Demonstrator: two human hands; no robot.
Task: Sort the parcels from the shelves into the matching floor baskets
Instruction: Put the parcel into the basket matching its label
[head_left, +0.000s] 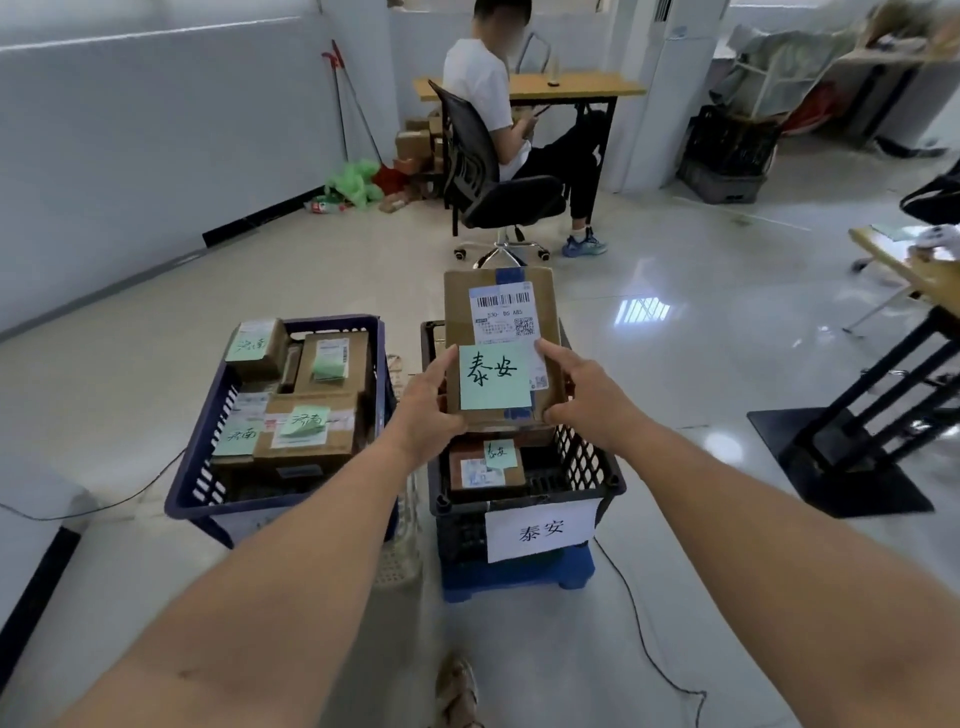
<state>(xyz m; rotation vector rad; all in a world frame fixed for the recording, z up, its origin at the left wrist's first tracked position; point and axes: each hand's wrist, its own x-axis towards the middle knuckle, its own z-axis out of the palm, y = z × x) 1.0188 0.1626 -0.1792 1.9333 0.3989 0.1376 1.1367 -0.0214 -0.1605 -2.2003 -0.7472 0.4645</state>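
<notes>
A cardboard parcel (462, 306) with a white shipping label and a green note reading 泰安 hangs over the black basket (587, 467). My left hand (428, 402) grips its left edge and my right hand (582, 392) grips its right edge. The black basket carries a white sign reading 泰安 and stands on a blue stool (519, 574). Inside it lies another parcel (485, 467) with a green note. To the left stands a blue basket (192, 483) filled with several green-noted parcels (306, 428).
A person sits on a black office chair (493, 192) behind the baskets, at a wooden desk (530, 85). A black table frame (872, 410) stands at the right. Black cables (644, 639) run across the tiled floor. My foot (457, 691) shows at the bottom.
</notes>
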